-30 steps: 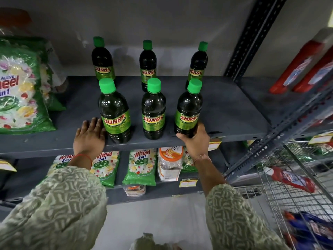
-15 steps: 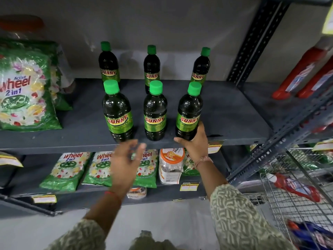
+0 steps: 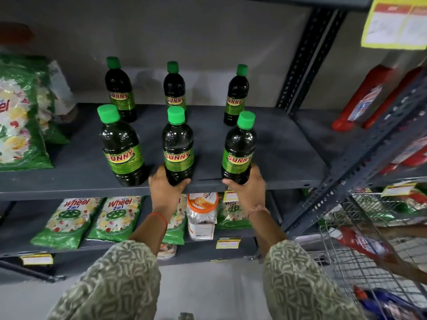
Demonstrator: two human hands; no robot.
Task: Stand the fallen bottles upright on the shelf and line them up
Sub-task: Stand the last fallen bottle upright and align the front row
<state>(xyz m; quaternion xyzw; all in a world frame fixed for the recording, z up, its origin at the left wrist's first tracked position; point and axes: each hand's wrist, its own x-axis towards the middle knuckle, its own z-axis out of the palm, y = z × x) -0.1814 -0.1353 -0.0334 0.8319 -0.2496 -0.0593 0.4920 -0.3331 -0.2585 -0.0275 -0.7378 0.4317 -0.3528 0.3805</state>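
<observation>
My left hand (image 3: 165, 190): fingers wrapped round base of middle front bottle (image 3: 178, 144) | my right hand (image 3: 250, 189): fingers cupping base of right front bottle (image 3: 239, 148) | both upright at the shelf (image 3: 288, 158) front edge | left front bottle (image 3: 121, 144) stands free.

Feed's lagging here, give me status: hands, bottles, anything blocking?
Left hand on front middle bottle, right hand on front right bottle. All six upright, two rows. Nothing in the way.
</observation>
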